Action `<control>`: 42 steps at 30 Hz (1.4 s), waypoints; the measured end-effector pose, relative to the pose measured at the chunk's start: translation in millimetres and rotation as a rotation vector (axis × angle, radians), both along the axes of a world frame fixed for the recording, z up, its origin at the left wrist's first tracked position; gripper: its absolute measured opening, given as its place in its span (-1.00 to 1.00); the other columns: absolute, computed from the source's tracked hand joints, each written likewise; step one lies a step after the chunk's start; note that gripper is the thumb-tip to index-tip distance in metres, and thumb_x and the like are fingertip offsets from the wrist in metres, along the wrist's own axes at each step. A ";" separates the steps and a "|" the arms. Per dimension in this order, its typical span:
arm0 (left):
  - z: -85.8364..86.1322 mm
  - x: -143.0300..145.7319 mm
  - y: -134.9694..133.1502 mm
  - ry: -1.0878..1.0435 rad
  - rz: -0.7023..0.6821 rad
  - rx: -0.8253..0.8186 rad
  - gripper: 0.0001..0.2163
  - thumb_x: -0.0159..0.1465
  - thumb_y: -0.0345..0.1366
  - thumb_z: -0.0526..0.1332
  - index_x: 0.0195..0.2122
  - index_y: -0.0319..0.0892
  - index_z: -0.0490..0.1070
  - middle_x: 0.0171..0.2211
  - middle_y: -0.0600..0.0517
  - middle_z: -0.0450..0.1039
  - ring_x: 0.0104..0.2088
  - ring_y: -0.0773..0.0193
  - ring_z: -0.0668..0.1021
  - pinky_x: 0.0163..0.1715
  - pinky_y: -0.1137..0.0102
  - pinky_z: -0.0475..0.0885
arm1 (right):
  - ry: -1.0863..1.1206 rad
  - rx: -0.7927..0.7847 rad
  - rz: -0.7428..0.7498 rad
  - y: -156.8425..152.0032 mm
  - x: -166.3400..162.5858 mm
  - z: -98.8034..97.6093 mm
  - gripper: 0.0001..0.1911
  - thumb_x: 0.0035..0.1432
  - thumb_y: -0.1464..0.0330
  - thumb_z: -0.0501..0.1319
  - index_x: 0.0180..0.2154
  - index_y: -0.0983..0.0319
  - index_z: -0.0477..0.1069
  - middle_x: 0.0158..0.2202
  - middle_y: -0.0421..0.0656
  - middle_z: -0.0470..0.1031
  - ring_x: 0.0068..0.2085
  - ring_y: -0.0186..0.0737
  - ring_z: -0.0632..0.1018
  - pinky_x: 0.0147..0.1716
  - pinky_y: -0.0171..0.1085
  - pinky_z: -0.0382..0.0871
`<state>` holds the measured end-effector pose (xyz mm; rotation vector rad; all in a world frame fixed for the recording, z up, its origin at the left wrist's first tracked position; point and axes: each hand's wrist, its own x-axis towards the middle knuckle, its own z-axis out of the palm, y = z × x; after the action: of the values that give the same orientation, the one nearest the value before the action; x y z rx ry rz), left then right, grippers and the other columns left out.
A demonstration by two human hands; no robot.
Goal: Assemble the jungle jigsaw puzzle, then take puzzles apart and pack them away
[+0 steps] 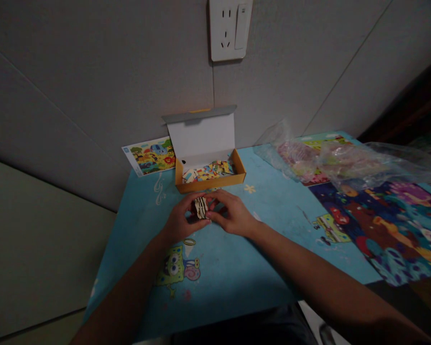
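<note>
A small stack of puzzle pieces (201,208), its layered edges facing me, sits between my two hands above the blue table mat. My left hand (179,218) is closed around the stack's left side, thumb below and fingers above. From the right, my right hand (233,213) pinches the same stack with thumb and fingertips. Just beyond the hands stands an open yellow box (210,183) with its lid raised against the wall. Loose puzzle pieces (211,171) in many colours lie inside it.
Left of the box leans a picture card (151,155) with cartoon animals. Crumpled clear plastic bags (326,158) lie at the back right, above a dark sea-themed picture sheet (380,225). A blue cartoon mat (222,278) covers the table. The wall carries a socket (230,31).
</note>
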<state>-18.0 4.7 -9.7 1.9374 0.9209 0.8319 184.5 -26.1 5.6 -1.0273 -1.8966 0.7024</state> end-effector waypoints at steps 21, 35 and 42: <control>4.5 4.1 -5.3 -0.149 -0.030 0.068 -0.45 0.20 -0.38 0.28 0.22 -0.07 0.21 0.24 -0.17 0.25 0.19 0.03 0.41 0.15 0.14 0.40 | -0.069 -0.135 -0.099 1.9 -1.1 -5.7 -0.31 0.15 0.20 0.31 0.24 0.24 0.17 -0.22 -0.08 0.55 -0.30 -0.15 0.53 -0.28 -0.20 0.41; -2.0 -6.2 22.8 0.117 0.331 0.342 -0.50 0.18 -0.43 0.23 0.18 -0.10 0.29 0.04 -0.06 0.41 -0.27 0.30 0.50 -0.30 0.41 0.47 | 0.412 -0.051 -0.449 21.7 13.2 9.1 -0.52 0.15 0.15 0.28 0.07 0.19 0.36 -0.09 -0.08 0.56 -0.17 -0.15 0.58 -0.19 -0.20 0.49; -3.0 -9.7 28.7 0.107 0.343 0.451 -0.68 0.21 -0.44 0.16 0.00 -0.13 0.41 -0.15 0.01 0.45 -0.43 0.36 0.40 -0.24 0.39 0.45 | -0.218 -0.210 -0.525 87.4 -21.1 52.4 -0.54 0.27 0.16 0.13 0.13 0.21 0.32 -0.07 -0.07 0.57 -0.10 -0.16 0.57 -0.11 -0.25 0.41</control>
<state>-27.7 33.5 -12.7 2.2571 1.2339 1.2279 163.4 61.3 58.0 -1.7110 -1.6387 0.4985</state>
